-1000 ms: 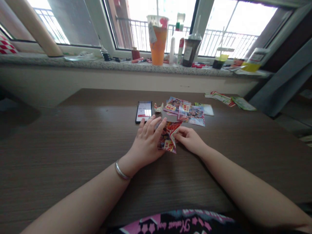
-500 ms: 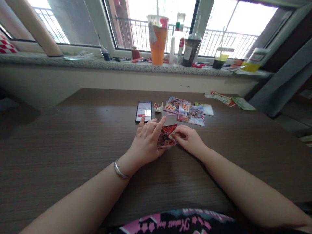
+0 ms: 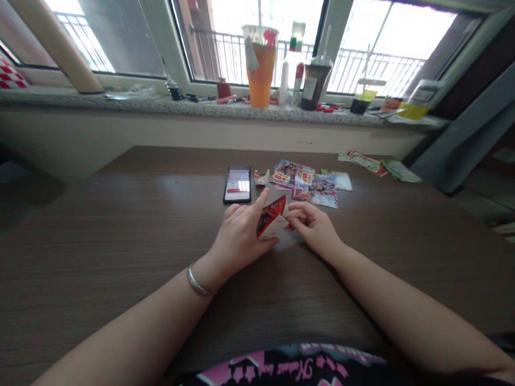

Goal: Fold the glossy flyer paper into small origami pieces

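Observation:
A small folded piece of printed red paper [image 3: 271, 217] stands tilted up off the brown table [image 3: 120, 230], held between both hands. My left hand [image 3: 241, 236] grips its left side, index finger stretched up along the fold. My right hand [image 3: 311, 225] pinches its right edge with curled fingers. A silver bangle [image 3: 196, 281] sits on my left wrist.
Just beyond the hands lie a phone [image 3: 237, 185] with a lit screen, a small crumpled paper scrap [image 3: 261, 177] and a pile of printed leaflets [image 3: 309, 185]. More leaflets [image 3: 378, 163] lie far right. The windowsill holds an orange cup [image 3: 260, 64], bottles and a dark drink cup [image 3: 314, 80].
The paper lay flat under my left hand a second ago. It has been folded smaller and lifted up off the table between both hands.

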Tool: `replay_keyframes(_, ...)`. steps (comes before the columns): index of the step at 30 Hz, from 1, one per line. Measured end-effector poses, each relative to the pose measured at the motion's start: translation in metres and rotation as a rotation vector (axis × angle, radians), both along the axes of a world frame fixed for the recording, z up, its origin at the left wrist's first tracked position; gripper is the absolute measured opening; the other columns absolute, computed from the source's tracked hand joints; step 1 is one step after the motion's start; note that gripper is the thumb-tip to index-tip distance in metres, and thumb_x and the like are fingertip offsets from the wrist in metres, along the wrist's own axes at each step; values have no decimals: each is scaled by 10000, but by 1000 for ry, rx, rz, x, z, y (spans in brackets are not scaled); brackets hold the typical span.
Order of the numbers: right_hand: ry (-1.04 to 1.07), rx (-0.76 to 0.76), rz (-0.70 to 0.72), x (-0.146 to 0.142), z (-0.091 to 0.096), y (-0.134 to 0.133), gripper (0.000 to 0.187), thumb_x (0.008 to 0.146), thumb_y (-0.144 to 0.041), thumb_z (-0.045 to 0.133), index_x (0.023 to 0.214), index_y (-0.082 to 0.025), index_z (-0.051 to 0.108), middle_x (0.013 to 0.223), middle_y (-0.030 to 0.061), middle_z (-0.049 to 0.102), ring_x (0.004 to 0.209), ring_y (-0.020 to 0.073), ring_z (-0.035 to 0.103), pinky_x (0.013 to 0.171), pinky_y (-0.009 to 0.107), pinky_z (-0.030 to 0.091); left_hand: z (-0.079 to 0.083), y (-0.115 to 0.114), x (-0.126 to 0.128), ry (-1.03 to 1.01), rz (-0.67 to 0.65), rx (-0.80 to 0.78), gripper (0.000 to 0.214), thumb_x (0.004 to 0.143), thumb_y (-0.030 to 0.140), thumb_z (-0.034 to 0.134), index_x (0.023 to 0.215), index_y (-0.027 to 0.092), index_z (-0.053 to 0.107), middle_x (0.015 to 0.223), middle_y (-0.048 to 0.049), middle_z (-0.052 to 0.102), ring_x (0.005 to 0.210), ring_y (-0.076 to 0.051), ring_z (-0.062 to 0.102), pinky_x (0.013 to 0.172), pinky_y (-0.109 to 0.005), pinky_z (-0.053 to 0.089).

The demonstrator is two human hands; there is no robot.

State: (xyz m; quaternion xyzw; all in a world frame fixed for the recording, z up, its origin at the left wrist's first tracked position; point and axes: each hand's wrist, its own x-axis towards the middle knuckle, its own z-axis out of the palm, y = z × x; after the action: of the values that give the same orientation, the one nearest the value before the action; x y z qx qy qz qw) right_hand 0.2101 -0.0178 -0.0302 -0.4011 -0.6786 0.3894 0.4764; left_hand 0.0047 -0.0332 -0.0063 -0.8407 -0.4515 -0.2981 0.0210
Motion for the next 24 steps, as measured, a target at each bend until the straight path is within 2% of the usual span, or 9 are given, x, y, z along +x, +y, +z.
replay_keyframes(2, 19, 36, -14, 0, 1, -2, 133, 856, -298, 614, 962, -239, 562, 705, -26, 689, 653, 140, 690, 642, 265, 569, 1, 1, 0, -42, -16, -6, 1028, 662, 338, 773, 1491, 92, 219, 1106, -144, 672, 1001, -301, 608, 919, -429, 429)
replay_keyframes(5, -120, 147, -22, 1, 4, -6, 20, 868, -237, 587, 877, -226, 574, 766, -8, 683, 689, 137, 687, 642, 254, 557, -1, 3, 0, -105, -55, -10, 1019, 677, 309, 772, 1493, 91, 202, 1113, -150, 661, 1041, -298, 596, 922, -421, 442)
replay_keyframes(9, -248, 266, -7, 2, 10, -10, 112, 873, -163, 536, 909, -211, 629, 875, 26, 697, 764, 141, 681, 734, 282, 563, -5, 5, -2, -147, -57, -40, 1008, 697, 304, 774, 1500, 116, 193, 1025, -128, 665, 899, -264, 626, 794, -369, 489)
replay_keyframes(14, -203, 217, -14, -2, 12, -13, 144, 814, -202, 625, 956, -192, 647, 850, 34, 682, 726, 132, 666, 700, 259, 573, -6, 6, -3, -136, -43, 12, 1002, 724, 375, 767, 1501, 136, 183, 983, -115, 664, 851, -258, 628, 767, -372, 494)
replay_keyframes(19, -182, 132, -59, -5, 10, -10, 139, 778, -288, 682, 875, -195, 653, 777, 23, 663, 620, 120, 622, 626, 261, 557, -3, 5, -3, -63, -52, 87, 999, 710, 361, 781, 1492, 134, 202, 989, -124, 665, 873, -271, 633, 778, -389, 496)
replay_keyframes(24, -125, 94, -82, -4, 9, -7, 96, 777, -289, 673, 787, -197, 648, 829, 39, 680, 695, 145, 624, 656, 282, 533, 0, 2, -2, -44, -40, 45, 1038, 690, 374, 780, 1501, 132, 178, 1067, -150, 656, 942, -305, 635, 818, -430, 503)
